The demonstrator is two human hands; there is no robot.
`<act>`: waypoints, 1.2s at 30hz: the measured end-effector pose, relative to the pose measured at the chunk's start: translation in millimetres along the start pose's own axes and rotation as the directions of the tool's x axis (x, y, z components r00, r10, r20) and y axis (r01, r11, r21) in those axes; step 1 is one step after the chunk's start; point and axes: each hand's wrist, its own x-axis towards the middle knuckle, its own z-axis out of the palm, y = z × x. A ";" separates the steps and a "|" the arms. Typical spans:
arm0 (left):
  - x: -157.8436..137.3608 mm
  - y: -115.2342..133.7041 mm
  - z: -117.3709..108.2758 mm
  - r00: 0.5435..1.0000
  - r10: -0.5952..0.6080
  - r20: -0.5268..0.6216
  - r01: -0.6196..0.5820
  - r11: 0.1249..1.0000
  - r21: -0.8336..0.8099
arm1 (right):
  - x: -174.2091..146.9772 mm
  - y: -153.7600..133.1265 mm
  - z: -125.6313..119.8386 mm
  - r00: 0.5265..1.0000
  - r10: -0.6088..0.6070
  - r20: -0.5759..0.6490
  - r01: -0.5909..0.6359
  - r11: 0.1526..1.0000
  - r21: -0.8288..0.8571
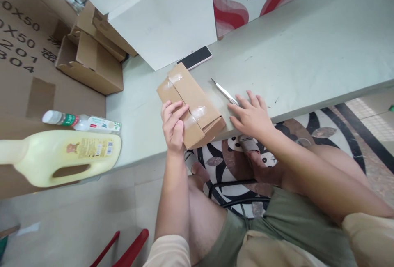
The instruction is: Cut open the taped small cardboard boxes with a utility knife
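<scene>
A small cardboard box [188, 94] rests tilted at the table's front edge, with strips of clear tape across its top seam and a flap at its near end. My left hand [172, 125] is closed around its left side, fingers lying on top. Just right of the box lies a slim craft knife [225, 92] with a white handle, its dark tip pointing away from me. My right hand [250, 113] lies spread on the table, fingertips by the knife's handle end; whether they touch it I cannot tell.
A smartphone [197, 56] lies behind the box, before a white carton [166, 20] and a red-and-white carton [258, 0]. Left on the table [308, 65] are open cardboard boxes [92, 61], a water bottle [89, 123] and a large yellow jug [74, 154]. Below is a red stool [131, 250].
</scene>
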 end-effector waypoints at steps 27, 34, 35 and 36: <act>-5.0 56.5 44.6 0.992 0.046 0.115 -0.070 0.974 0.215 | 1.1 -9.8 -67.5 0.726 0.210 -0.655 0.240 0.815 0.527; -10.0 75.4 60.5 0.976 0.070 0.206 -0.085 0.994 0.065 | -5.3 -32.2 -86.8 0.800 -0.136 -0.584 0.373 0.876 0.306; -10.4 75.6 61.7 0.977 0.071 0.203 -0.083 0.995 0.055 | -4.2 -34.9 -87.7 0.821 -0.175 -0.544 0.358 0.899 0.251; -10.8 75.6 62.5 0.977 0.069 0.201 -0.081 0.996 0.050 | -3.0 -37.3 -87.9 0.839 -0.203 -0.506 0.341 0.919 0.198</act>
